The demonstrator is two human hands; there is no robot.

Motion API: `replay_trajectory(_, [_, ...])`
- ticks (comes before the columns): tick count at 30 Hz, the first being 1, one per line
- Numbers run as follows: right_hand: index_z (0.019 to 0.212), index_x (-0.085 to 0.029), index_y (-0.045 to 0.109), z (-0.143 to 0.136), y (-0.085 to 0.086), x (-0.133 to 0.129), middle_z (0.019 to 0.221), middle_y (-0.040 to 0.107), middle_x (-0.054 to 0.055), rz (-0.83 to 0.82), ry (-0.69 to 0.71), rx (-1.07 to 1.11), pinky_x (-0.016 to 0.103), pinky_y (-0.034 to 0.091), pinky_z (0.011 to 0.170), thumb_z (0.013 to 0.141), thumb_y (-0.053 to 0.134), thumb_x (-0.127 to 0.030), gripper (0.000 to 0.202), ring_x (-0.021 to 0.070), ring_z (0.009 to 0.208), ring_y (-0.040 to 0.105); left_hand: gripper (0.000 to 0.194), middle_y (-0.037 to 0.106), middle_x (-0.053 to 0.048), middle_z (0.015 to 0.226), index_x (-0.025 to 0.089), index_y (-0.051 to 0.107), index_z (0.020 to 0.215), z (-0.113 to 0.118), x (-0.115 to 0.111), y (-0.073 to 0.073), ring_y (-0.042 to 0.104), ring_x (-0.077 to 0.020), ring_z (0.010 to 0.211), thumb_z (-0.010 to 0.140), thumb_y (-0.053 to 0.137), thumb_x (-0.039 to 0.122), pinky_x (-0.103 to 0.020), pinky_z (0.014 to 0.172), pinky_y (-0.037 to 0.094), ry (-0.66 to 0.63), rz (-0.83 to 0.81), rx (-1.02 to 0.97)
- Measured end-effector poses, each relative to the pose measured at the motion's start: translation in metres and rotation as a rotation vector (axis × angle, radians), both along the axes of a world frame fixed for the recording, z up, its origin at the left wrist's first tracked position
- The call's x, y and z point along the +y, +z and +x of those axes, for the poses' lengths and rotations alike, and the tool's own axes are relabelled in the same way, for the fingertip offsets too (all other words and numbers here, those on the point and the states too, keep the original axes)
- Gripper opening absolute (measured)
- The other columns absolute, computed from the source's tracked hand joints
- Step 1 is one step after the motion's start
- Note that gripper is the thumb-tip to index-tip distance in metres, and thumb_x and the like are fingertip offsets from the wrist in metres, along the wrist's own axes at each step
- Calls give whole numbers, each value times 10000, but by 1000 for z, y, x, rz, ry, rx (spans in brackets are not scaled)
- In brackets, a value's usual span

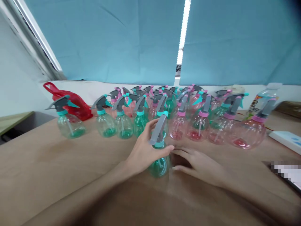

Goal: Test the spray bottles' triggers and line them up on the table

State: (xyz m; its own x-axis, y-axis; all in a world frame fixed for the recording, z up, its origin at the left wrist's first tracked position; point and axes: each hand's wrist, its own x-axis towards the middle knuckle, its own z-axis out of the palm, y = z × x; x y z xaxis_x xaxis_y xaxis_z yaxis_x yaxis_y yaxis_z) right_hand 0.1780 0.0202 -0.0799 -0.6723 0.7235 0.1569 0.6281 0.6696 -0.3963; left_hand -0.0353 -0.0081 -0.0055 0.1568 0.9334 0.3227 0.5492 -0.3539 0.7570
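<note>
A green spray bottle [160, 166] with a grey trigger head and turquoise collar stands upright in front of me on the table. My left hand [147, 149] is wrapped around its upper part, the thumb across the front and the fingers partly hidden behind the head. Just right of the bottle is my right hand [196, 163], slightly blurred, fingers stretched out and thumb apart. Its fingertips come close to the bottle's side and my left thumb; whether they touch I cannot tell. Right behind is a row of similar bottles, including a green spray bottle [141, 124] and a pink spray bottle [177, 125].
Several more green and pink spray bottles fill the back of the wooden table [58, 169]. A red plastic bag [77, 105] lies at the back left. On the right are a labelled drink bottle [260, 102], a white box [287, 139] and a dark-edged flat object [288, 175], partly pixelated.
</note>
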Motion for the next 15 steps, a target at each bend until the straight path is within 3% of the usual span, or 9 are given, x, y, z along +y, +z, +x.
replay_trajectory(4, [1356, -242, 451, -6, 14, -10, 1340, 550, 93, -40, 22, 18, 475, 456, 965, 850, 520, -575, 609, 302, 1185, 537, 455, 610, -45, 1072, 218, 492, 1151, -8, -6, -1, 584, -228, 985, 764, 668, 380, -394, 879, 471, 17, -26, 57])
replay_trajectory(8, [1301, -269, 513, -19, 26, -10, 1293, 592, 65, -62, 83, 1, 460, 481, 934, 851, 524, -565, 539, 301, 1149, 564, 292, 635, -31, 940, 203, 556, 1015, -30, -14, -2, 609, -221, 907, 798, 627, 385, -371, 819, 482, 53, 9, 128])
replay_trajectory(11, [1247, -287, 565, -39, 35, -3, 1237, 631, 46, -42, 101, 5, 453, 487, 914, 852, 535, -547, 474, 290, 1103, 592, 266, 642, -32, 886, 205, 558, 944, -59, -23, -3, 612, -224, 840, 799, 622, 418, -360, 748, 491, 132, 60, 178])
replay_trajectory(15, [1196, -279, 603, -87, 52, 5, 1120, 684, 43, -51, 103, 63, 400, 533, 793, 849, 558, -516, 423, 242, 911, 663, 305, 678, -45, 970, 224, 575, 1005, -115, -39, -5, 622, -258, 930, 800, 632, 442, -390, 816, 484, 255, 79, 138])
